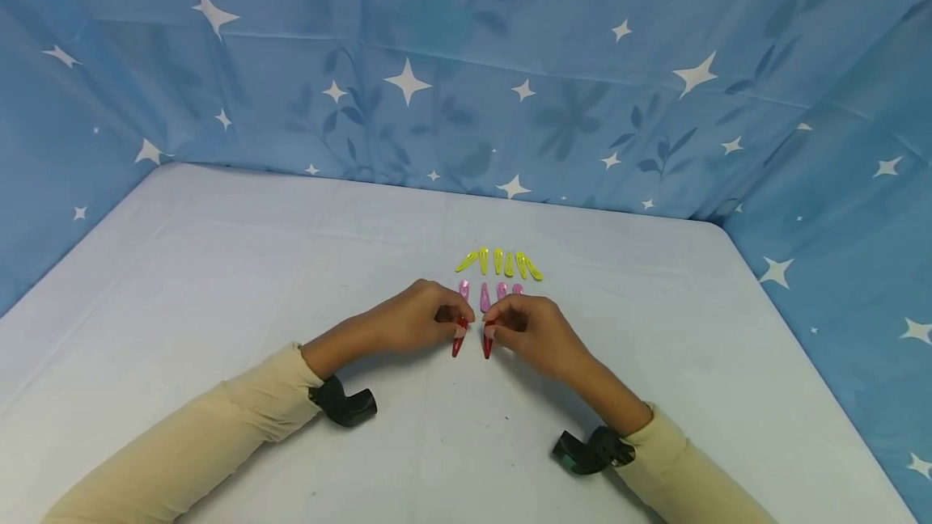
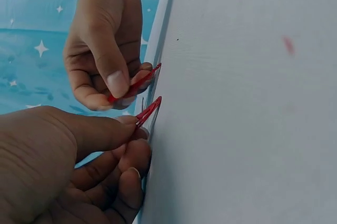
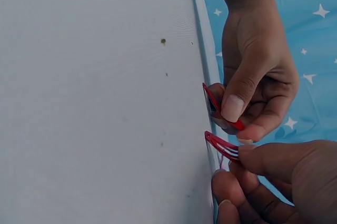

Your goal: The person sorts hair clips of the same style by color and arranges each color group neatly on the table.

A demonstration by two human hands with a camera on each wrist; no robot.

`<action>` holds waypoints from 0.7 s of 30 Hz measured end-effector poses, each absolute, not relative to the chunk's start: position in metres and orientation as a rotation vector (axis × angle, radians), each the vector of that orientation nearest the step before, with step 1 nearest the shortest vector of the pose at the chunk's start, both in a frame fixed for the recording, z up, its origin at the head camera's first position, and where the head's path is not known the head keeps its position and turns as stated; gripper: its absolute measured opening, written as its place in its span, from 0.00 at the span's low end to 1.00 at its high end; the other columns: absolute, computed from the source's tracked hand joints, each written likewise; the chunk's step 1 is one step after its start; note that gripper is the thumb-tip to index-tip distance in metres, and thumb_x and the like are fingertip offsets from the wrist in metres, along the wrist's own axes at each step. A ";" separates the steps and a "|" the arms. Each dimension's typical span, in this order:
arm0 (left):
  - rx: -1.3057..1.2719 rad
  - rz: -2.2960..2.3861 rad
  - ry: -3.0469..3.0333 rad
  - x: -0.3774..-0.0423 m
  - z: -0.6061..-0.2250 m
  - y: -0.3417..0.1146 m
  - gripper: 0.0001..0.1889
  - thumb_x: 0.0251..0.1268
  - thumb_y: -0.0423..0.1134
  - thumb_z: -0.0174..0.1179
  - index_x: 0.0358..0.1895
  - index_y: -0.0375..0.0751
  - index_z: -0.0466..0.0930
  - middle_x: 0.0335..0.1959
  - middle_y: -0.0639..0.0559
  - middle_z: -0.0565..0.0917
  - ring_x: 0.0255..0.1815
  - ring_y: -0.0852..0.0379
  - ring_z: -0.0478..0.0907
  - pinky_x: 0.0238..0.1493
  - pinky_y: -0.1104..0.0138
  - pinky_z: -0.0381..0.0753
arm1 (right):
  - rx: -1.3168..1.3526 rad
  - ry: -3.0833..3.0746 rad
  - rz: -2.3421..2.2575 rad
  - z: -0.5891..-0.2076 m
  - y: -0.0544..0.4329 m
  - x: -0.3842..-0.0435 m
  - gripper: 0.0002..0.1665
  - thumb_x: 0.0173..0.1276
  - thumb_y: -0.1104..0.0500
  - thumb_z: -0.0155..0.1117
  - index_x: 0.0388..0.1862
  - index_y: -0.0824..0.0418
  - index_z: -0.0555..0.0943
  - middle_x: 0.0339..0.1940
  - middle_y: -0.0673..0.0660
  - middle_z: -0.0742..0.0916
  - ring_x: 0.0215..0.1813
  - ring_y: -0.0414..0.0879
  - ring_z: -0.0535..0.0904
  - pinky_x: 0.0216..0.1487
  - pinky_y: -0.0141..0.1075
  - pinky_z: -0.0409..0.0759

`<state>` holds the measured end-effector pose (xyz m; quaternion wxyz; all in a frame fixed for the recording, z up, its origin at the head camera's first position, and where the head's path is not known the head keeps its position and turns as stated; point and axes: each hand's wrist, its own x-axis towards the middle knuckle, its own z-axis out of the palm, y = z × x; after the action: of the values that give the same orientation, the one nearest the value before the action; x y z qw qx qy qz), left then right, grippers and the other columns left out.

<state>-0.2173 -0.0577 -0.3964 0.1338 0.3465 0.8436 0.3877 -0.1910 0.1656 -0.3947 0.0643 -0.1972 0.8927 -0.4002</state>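
Note:
My left hand (image 1: 425, 315) pinches a red snap hair clip (image 1: 458, 343) between thumb and fingers, its narrow end pointing toward me. Close beside it, my right hand (image 1: 535, 332) pinches a second red hair clip (image 1: 487, 345) in the same way. A small gap separates the two clips. In the left wrist view both red clips show, the near one (image 2: 150, 112) in my left hand. The right wrist view shows the slotted body of the right hand's clip (image 3: 221, 145). Just beyond the fingertips lie several pink hair clips (image 1: 485, 297), partly hidden by the hands.
Behind the pink clips, a row of several yellow hair clips (image 1: 498, 260) lies fanned on the white table (image 1: 255, 265). A blue star-patterned curtain (image 1: 451, 63) hangs along the table's back and sides. Each wrist wears a black camera mount (image 1: 348, 404).

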 end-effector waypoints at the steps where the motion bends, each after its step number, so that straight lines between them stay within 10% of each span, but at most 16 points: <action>1: 1.003 1.119 2.453 -0.218 -0.397 -0.058 0.08 0.64 0.31 0.65 0.44 0.40 0.87 0.29 0.57 0.84 0.30 0.62 0.75 0.36 0.72 0.78 | -0.590 2.706 -1.187 -0.395 0.166 -0.192 0.06 0.63 0.66 0.70 0.39 0.59 0.86 0.30 0.51 0.86 0.32 0.42 0.78 0.35 0.29 0.79; 21: 0.995 1.005 2.517 -0.218 -0.394 -0.064 0.13 0.61 0.33 0.67 0.49 0.38 0.87 0.39 0.52 0.82 0.35 0.62 0.75 0.40 0.71 0.78 | -0.524 2.774 -1.035 -0.397 0.162 -0.197 0.06 0.62 0.64 0.71 0.38 0.56 0.87 0.29 0.49 0.85 0.31 0.40 0.76 0.33 0.29 0.76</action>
<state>-0.2185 -0.0636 -0.3940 0.1269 0.3417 0.8649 0.3452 -0.1974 0.1620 -0.3967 0.0674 -0.1739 0.9205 -0.3433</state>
